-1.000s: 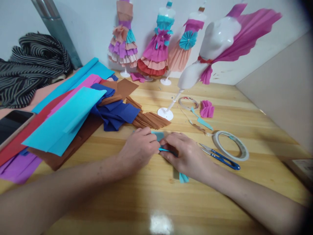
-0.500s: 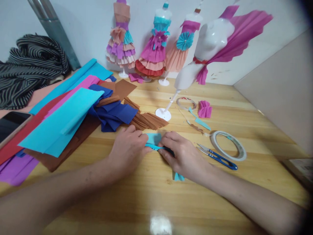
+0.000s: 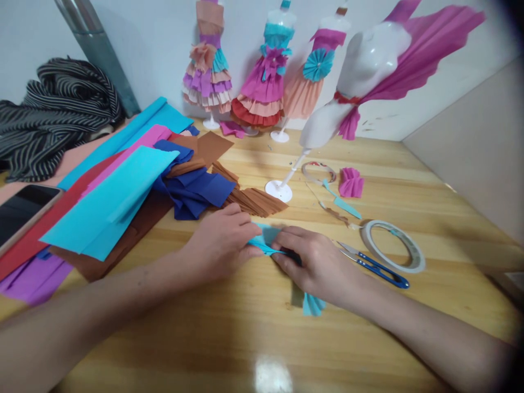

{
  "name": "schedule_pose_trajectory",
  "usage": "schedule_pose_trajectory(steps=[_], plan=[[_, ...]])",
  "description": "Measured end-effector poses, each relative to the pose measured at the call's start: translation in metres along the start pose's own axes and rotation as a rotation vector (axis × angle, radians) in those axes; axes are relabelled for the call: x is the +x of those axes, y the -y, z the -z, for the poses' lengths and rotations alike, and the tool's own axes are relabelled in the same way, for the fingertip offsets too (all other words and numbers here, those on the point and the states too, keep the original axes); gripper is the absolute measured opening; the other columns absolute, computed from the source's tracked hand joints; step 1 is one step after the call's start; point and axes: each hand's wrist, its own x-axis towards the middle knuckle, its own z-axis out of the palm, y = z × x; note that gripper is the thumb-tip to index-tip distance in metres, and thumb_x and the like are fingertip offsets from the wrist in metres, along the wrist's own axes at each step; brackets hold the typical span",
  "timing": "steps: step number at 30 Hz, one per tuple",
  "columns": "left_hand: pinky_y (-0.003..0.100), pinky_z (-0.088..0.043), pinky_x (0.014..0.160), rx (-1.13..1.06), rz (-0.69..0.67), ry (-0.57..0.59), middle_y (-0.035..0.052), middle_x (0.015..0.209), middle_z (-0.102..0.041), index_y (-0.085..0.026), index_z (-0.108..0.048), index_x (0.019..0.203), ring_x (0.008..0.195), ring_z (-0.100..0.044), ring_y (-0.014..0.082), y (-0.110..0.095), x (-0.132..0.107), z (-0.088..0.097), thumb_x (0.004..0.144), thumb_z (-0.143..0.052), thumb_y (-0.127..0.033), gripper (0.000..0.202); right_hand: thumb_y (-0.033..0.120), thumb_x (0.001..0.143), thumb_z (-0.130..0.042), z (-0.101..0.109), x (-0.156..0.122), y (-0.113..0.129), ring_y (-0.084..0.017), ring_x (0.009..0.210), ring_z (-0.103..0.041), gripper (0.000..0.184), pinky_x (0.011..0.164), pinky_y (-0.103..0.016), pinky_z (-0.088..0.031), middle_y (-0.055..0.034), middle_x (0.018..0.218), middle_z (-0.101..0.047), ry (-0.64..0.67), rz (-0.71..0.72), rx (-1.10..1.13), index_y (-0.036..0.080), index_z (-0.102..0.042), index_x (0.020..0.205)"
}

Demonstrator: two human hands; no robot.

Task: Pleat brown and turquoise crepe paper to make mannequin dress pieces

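Note:
Between my two hands is a strip of turquoise crepe paper [image 3: 268,234], folded and pinched along its near edge. My left hand [image 3: 223,237] is closed on its left end, with the thumb below and the fingers above. My right hand [image 3: 309,259] grips the other end, its fingers curled over the paper. A pleated tail of the same strip hangs out below my right palm and fans over the table. My right palm hides the strip's middle part. Thread snips [image 3: 374,267] with blue handles lie just right of my right hand.
A roll of white tape [image 3: 368,234] lies at right, near a pink ruffled paper piece [image 3: 351,183]. A white mannequin [image 3: 327,123] with a magenta paper cape leans behind my hands. Dressed mannequins [image 3: 262,82] line the wall. Coloured paper sheets [image 3: 110,202] and a phone [image 3: 24,213] fill the left.
The view has shifted slightly, so most things appear farther right. Both hands keep hold of the turquoise strip, and its pleated tail shows more below my right hand.

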Motion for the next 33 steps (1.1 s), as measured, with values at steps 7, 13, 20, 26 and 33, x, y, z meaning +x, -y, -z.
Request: schedule_pose_trajectory(steps=[7,13,20,26,33], plan=[[0.031,-0.04,0.069,0.042,0.123,0.026,0.0035,0.075,-0.064,-0.015,-0.064,0.074,0.077,-0.05,0.0196,-0.001,-0.002,-0.011,0.087,-0.057,-0.023,0.017,0.019,0.076,-0.061,-0.001,0.002,-0.003,-0.012,0.053,-0.051,0.008,0.051,-0.022,-0.033,0.0026,0.064,-0.06,0.028,-0.243,0.077,0.02,-0.06,0.083],[0.03,-0.038,0.066,0.015,0.253,0.028,0.0016,0.072,-0.062,-0.017,-0.064,0.075,0.077,-0.05,0.019,-0.008,0.001,-0.007,0.084,-0.062,-0.024,0.012,0.021,0.074,-0.064,0.003,0.006,-0.002,-0.014,0.059,-0.055,0.016,0.054,-0.024,-0.034,0.0013,0.069,-0.063,0.066,-0.316,0.042,0.02,-0.062,0.09],[0.031,-0.039,0.068,0.086,0.287,0.076,0.0031,0.073,-0.06,-0.017,-0.066,0.07,0.08,-0.049,0.0196,-0.013,0.004,-0.007,0.086,-0.06,-0.025,0.018,0.018,0.073,-0.063,0.005,0.01,0.002,-0.013,0.055,-0.052,0.007,0.05,-0.024,-0.029,0.0024,0.064,-0.062,0.075,-0.345,0.008,0.021,-0.061,0.079],[0.031,-0.041,0.068,0.069,0.195,-0.027,0.0039,0.079,-0.059,-0.016,-0.063,0.068,0.083,-0.049,0.0197,-0.011,-0.001,-0.013,0.087,-0.057,-0.018,0.02,0.013,0.074,-0.059,0.0,0.005,0.004,-0.015,0.063,-0.054,0.007,0.054,-0.024,-0.033,-0.0003,0.069,-0.061,-0.022,-0.216,-0.009,0.02,-0.058,0.074],[0.031,-0.041,0.069,0.114,0.088,-0.114,0.004,0.082,-0.061,-0.015,-0.06,0.07,0.081,-0.047,0.0187,-0.012,-0.01,-0.017,0.087,-0.056,-0.015,0.017,0.012,0.081,-0.052,-0.008,-0.004,0.004,-0.022,0.08,-0.052,0.009,0.067,-0.032,-0.042,-0.0094,0.085,-0.059,-0.183,0.032,-0.131,0.016,-0.058,0.077]])
